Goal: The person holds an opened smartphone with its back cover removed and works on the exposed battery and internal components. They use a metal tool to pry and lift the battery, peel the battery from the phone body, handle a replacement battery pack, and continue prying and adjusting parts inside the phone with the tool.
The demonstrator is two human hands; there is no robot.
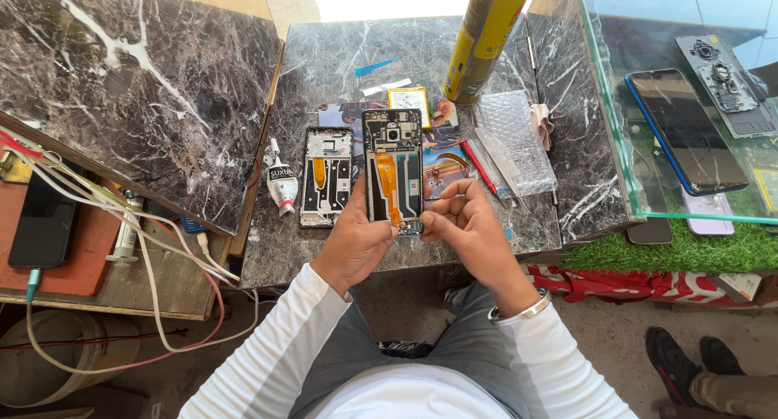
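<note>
Near the marble desk's (324, 249) front edge, the left hand (354, 241) grips an opened phone (392, 172) (orange ribbon cable showing) while the right hand's (466, 228) curled fingertips pinch its bottom end.

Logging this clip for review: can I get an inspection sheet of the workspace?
Surface: dark marble table, crowded.
Job's things: opened phone with orange ribbon, held upright; second phone frame lying left of it.
Clutter: glue tube, yellow can, bubble wrap, small battery, red pen.
Grippers: left hand grips the phone's lower edge; right hand pinches at its bottom end.
Cables: white and red wires hang at left.
Surroundings: glass case holding phones; another person's shoes.
</note>
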